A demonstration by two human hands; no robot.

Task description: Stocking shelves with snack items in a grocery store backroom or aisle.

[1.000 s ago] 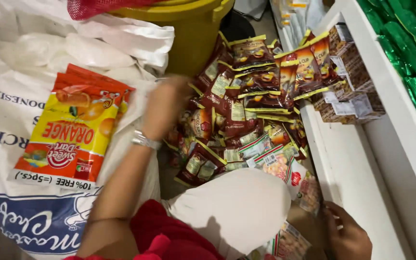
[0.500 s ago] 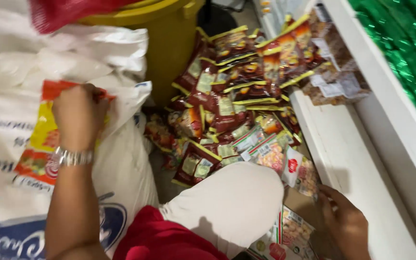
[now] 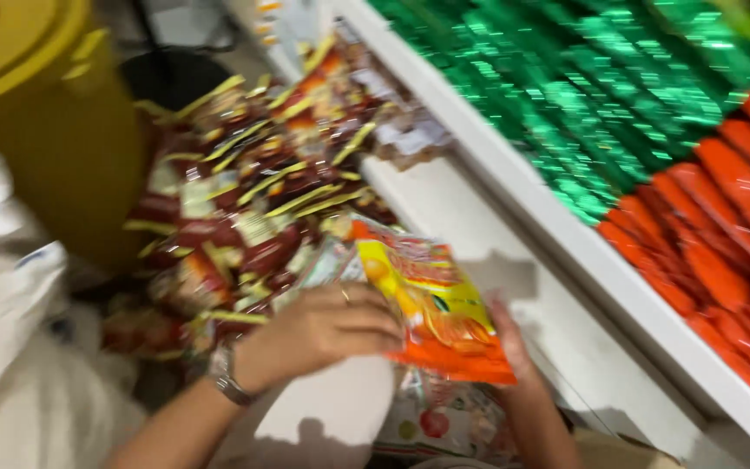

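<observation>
An orange and yellow snack packet (image 3: 431, 308) is held between both hands over the white lower shelf (image 3: 470, 226). My left hand (image 3: 319, 330), with a metal wristwatch, grips the packet's left edge. My right hand (image 3: 514, 356) supports it from behind on the right side. Just left of the hands lies a heap of dark red packets with yellow strips (image 3: 236, 200). The view is blurred by motion.
A yellow bin (image 3: 36, 113) stands at the upper left. A white sack (image 3: 10, 347) lies at the lower left. Shiny green packets (image 3: 583, 95) and orange packets (image 3: 722, 226) fill the upper shelf on the right. More printed packets (image 3: 444, 417) lie under the hands.
My left hand has brought the orange packet from the white sack over to the right, where my right hand now meets it. The camera has swung right towards the shelf.
</observation>
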